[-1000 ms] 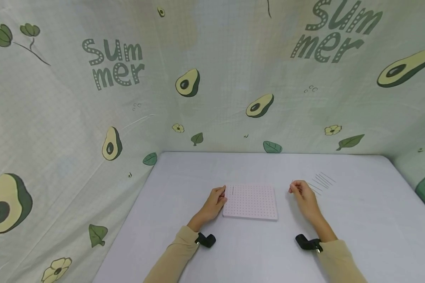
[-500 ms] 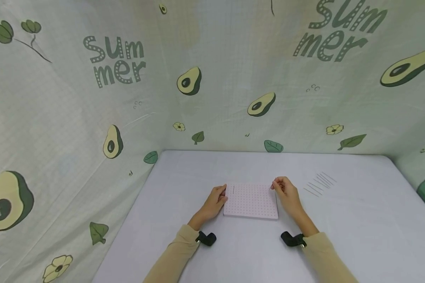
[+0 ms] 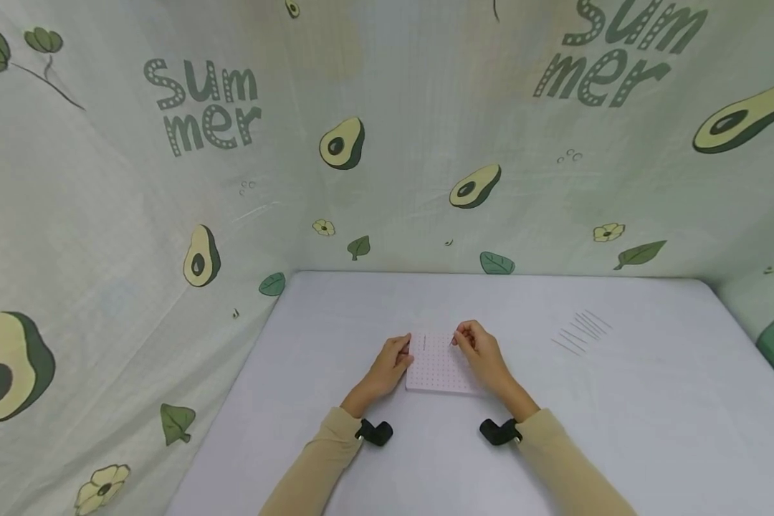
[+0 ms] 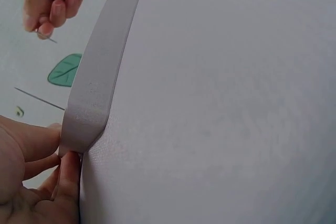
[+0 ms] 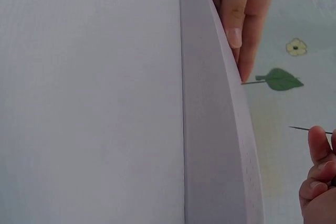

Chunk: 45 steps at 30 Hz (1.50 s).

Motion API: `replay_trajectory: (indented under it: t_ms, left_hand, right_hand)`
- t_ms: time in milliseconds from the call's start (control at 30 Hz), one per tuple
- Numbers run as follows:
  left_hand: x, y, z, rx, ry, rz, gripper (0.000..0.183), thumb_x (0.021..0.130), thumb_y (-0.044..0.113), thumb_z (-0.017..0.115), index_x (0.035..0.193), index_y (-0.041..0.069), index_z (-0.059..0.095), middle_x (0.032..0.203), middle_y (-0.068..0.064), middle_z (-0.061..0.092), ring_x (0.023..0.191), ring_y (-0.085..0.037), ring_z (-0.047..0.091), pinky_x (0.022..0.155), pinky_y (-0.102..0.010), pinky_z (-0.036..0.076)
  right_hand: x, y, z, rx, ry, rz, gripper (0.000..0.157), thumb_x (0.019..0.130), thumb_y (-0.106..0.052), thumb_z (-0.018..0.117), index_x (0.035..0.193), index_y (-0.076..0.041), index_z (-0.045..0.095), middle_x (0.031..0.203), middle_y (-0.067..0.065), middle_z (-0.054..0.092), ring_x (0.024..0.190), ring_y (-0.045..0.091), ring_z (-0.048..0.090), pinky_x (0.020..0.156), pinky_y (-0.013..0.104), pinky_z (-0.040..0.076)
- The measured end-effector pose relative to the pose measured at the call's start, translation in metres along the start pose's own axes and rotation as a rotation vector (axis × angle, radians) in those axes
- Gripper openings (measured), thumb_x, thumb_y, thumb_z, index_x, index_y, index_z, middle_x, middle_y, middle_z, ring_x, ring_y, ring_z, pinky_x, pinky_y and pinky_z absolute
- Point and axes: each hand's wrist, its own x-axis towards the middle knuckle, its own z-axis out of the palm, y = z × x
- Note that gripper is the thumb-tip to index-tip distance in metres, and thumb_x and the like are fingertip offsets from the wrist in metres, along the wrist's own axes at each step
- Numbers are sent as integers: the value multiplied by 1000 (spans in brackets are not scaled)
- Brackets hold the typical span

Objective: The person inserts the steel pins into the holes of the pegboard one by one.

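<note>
A pale pink-white board (image 3: 433,371) with rows of small holes lies flat on the table. My left hand (image 3: 385,367) grips its left edge near the far corner, thumb and fingers on either side of the edge in the left wrist view. One thin metal needle (image 4: 39,98) stands up from the board close to that hand. Over the middle of the board, my right hand (image 3: 484,355) pinches another needle (image 5: 299,128) between thumb and fingertips. Its tip is apart from the board's surface in the right wrist view.
Several loose needles (image 3: 582,333) lie in a slanted row on the white table (image 3: 626,401), right of the board. A cloth (image 3: 400,215) printed with avocados and leaves hangs behind the table and at its sides.
My right hand has moved left with the needle, from beside the loose needles to above the board. The left hand has stayed on the board's edge.
</note>
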Motion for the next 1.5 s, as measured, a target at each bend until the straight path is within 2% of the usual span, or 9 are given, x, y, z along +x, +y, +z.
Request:
replay_trajectory:
  t_ms: [267,600,1000,1300,1500]
  left_hand:
    - [-1,-4,-1,10,-9,7,51,104,7,51,150,-8,35,135,-23,44,116,-26,49,103,-40,45]
    - [0,-1,-3,-14,0,28,50,104,5,51,148,-10,36,133,-24,44,115,-28,49,101,-42,46]
    - [0,-2,-3,18,-10,22,51,104,7,52,149,-8,35,134,-23,45,115,-27,50,101,-39,46]
    - [-1,-3,-4,19,-3,52,50,104,7,52,148,-11,36,132,-25,45,114,-29,50,100,-43,46]
    - [0,-4,-3,10,-8,62,51,104,8,52,148,-11,35,134,-26,43,116,-30,50,101,-41,47]
  right_hand:
    - [4,-3,21,-7,-48,9,6,101,-5,57,100,1,57,85,7,67,73,12,52,62,20,44]
    - [10,2,35,-38,-77,-51,5,101,-4,57,99,1,58,84,5,66,72,12,53,61,22,47]
    - [12,0,38,-61,-99,-36,5,102,-6,57,100,-1,59,84,3,64,72,12,52,62,22,46]
    - [13,-1,37,-64,-115,-35,6,102,-6,57,100,-1,59,84,6,64,72,12,50,60,22,44]
    - [13,0,36,-81,-111,-36,6,100,-8,60,98,-2,62,78,0,58,70,12,48,58,22,41]
